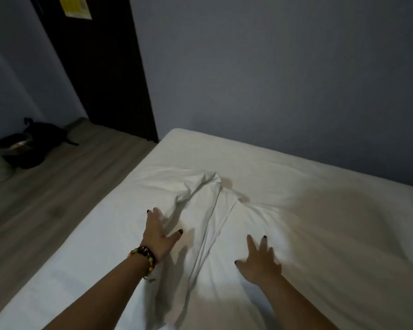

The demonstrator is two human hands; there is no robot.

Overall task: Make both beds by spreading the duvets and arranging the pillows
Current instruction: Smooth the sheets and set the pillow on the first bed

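Both hands lie flat, fingers spread, on white duvet (284,210) covering bed (100,246): left hand (158,236) beside a raised fold (200,194), right hand (260,260) just right of it. Hands well apart, gripping nothing.

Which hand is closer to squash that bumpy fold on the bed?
The left hand. Its fingers already touch the fold in the sheet; the right hand lies flat beside it.
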